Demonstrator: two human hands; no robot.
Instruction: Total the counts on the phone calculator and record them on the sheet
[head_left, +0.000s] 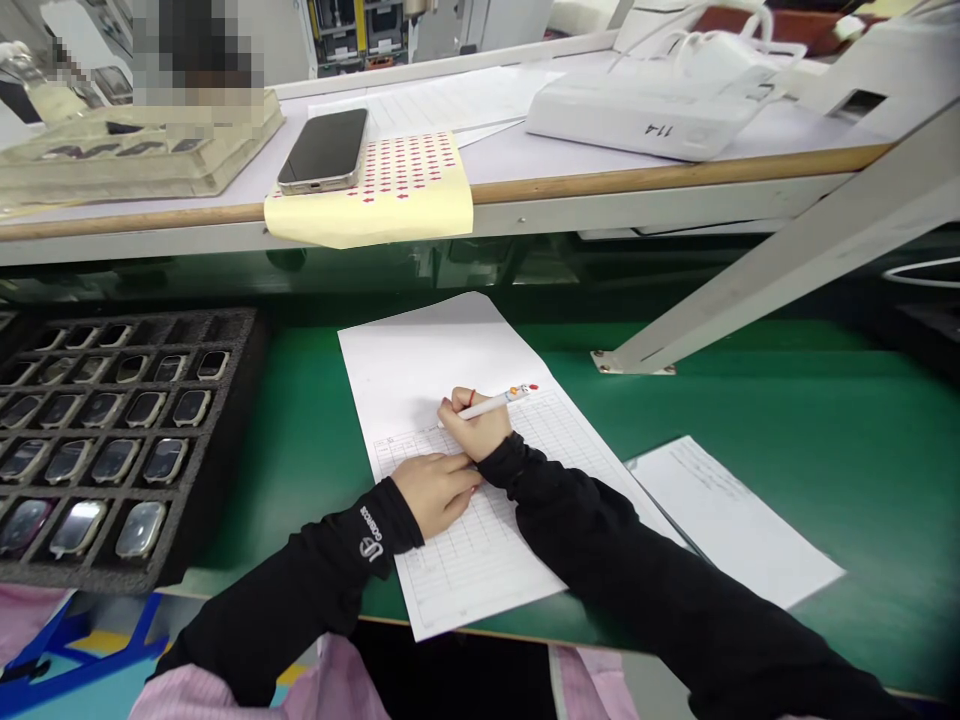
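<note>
Desk (795, 430): green; tray (196, 485) toward left edge.
Tray: dark, holds watches (141, 528).
Sheet (491, 540): gridded, mid-desk, at front edge.
Left hand (435, 495): open, flat on sheet.
Right hand (484, 435): closed round pen (495, 402).
Pen: over sheet; step looks like writing; next stroke likely calls for a steady sheet.

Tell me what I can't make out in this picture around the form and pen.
Form, head view: its entries are too small to read; the left hand and right sleeve cover part of the grid.
Pen, head view: partly hidden by the right hand.
Loose sheet, head view: handwriting too small to read.
Foam tray, head view: cut off by the left edge.
</note>
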